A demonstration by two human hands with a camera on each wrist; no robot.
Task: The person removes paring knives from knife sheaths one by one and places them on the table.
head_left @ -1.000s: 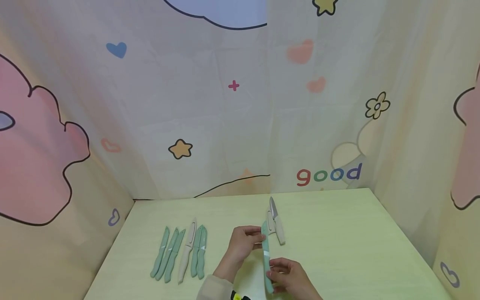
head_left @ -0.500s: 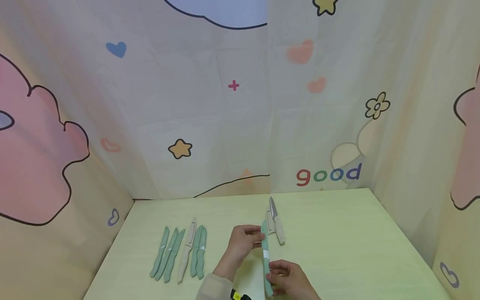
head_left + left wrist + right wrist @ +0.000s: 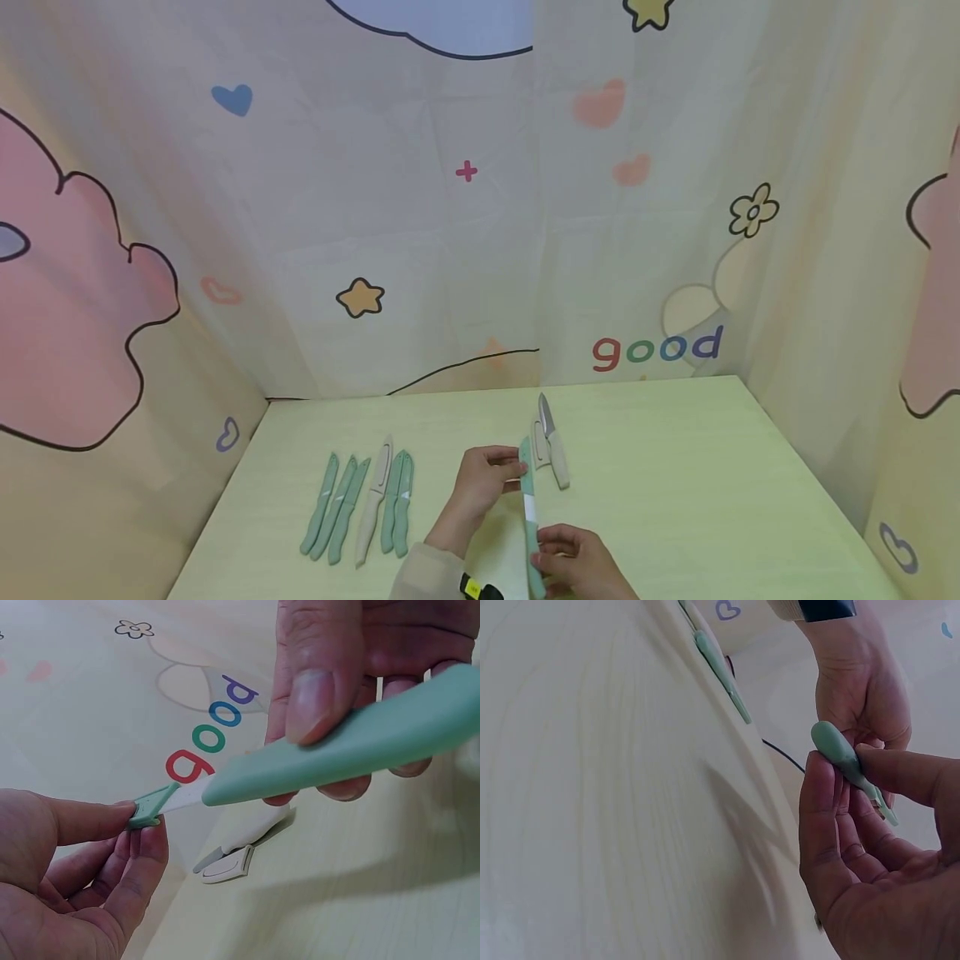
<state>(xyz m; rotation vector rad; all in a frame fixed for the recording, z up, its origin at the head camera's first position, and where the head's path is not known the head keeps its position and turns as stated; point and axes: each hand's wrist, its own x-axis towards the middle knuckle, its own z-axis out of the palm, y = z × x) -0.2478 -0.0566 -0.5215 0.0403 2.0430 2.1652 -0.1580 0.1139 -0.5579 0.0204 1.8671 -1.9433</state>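
Two hands on one green-handled knife [image 3: 330, 759], held clear of the table [image 3: 690, 492] near its front edge, tip end pointing away from the person.

Left hand [image 3: 480, 479]: thumb and index pinched tight on the green sheath [image 3: 150, 809], other fingers loosely bent below. Right hand [image 3: 579, 560]: thumb on one side of the handle, fingers curled against the other, no gap.

A stretch of white blade [image 3: 184, 796] shows between sheath and handle. My read: mid-unsheathing, tip part still covered. Next move calls for a straight pull along the blade, left fingers kept off the edge.

Beyond: bare beige-handled knife [image 3: 558, 462] just beside its beige sheath [image 3: 540, 450]; touching or not, can't tell. Six sheathed knives [image 3: 372, 506] lie off to the left.
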